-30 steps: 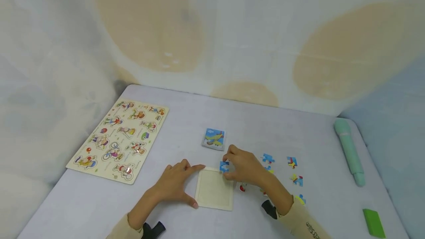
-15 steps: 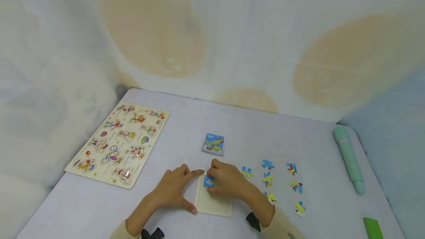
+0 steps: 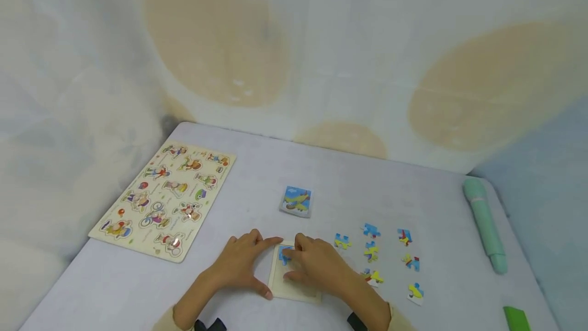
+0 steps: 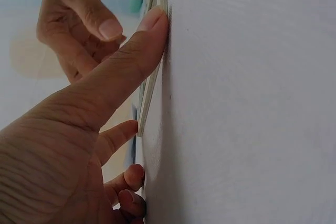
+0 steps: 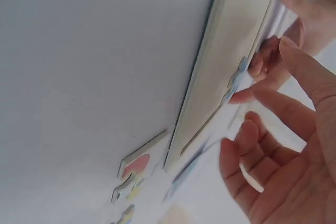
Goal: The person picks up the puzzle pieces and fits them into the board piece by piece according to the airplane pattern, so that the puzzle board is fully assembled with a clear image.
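Note:
A shallow square puzzle tray (image 3: 281, 289) of pale wood lies in front of the person. Its upper left corner holds a blue jigsaw piece (image 3: 282, 256). The left hand (image 3: 241, 264) spans the tray's left side, index fingertip at the far corner and thumb at the near one; the left wrist view shows that thumb against the tray's edge (image 4: 152, 90). Over the tray, the right hand (image 3: 321, 265) touches the piece with an extended index finger. Its thumb stands apart from that finger in the right wrist view, where the piece (image 5: 239, 74) shows at the tray's rim.
Several loose jigsaw pieces (image 3: 371, 252) lie right of the tray. Beyond it is a small airplane picture (image 3: 296, 201). A large board with cartoon figures (image 3: 153, 203) lies at left. At right are a teal cylinder with a thicker end (image 3: 486, 226) and a green block (image 3: 516, 317).
The right hand carried the blue jigsaw piece left from the tray's far right corner to its far left corner, then loosened its pinch. The left hand has stayed at the tray's left edge.

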Demonstrator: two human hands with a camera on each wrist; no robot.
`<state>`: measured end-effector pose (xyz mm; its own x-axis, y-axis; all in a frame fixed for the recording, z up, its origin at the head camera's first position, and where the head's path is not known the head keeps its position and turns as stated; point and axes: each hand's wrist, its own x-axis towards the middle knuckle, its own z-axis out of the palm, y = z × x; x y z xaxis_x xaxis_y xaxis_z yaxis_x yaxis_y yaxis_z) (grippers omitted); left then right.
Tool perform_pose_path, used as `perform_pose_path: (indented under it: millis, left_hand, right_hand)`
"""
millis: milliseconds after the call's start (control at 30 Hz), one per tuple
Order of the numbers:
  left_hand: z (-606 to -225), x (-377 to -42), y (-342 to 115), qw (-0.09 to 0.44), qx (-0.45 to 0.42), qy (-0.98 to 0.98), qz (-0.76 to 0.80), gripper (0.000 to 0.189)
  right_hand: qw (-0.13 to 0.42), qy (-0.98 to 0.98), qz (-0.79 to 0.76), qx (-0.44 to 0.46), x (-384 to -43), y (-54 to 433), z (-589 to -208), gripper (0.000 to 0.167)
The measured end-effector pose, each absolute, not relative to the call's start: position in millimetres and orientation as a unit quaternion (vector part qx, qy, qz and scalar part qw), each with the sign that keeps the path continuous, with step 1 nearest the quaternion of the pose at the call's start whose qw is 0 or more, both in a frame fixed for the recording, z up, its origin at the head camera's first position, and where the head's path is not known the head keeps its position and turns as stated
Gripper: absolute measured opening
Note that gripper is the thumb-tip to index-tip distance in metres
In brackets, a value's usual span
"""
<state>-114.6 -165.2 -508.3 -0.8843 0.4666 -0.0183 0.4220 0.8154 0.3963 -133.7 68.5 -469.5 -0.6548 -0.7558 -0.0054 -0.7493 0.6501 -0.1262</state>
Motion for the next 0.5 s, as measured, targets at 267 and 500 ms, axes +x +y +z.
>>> perform_pose_path:
  millis: [267, 500]
  left_hand:
    - [-507.4, -114.4, -164.9, 0.058, 0.234, 0.949, 0.201, 0.109]
    - [-508.7, -113.9, -164.9, 0.067, 0.228, 0.949, 0.205, 0.11]
  right_hand:
    - [-0.018, 0.9, -0.004, -0.435, -119.3, 73.5, -476.6, 0.055]
    - [-0.034, 0.903, 0.007, -0.427, -119.3, 75.3, -479.9, 0.053]
